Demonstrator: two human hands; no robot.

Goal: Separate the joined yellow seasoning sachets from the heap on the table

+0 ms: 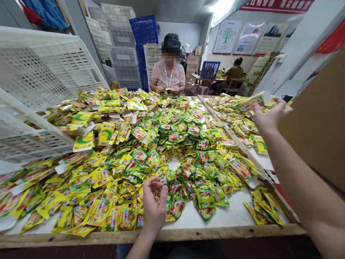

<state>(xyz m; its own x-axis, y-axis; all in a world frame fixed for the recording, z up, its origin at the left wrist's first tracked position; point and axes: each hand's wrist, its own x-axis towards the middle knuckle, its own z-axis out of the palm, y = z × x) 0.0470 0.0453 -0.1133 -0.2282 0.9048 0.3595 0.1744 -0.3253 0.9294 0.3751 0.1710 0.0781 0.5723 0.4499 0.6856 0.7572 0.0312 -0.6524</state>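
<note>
Bare forearms [296,169] reach into view from no visible sleeve, the right hand [269,117] seems to wear a thin ring [284,110], and blue denim trousers [125,250] show below.

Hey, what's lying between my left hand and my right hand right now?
In the head view, a heap of green-and-yellow sachets lies between your left hand and right hand, and a wooden rail runs across the table there.
</note>
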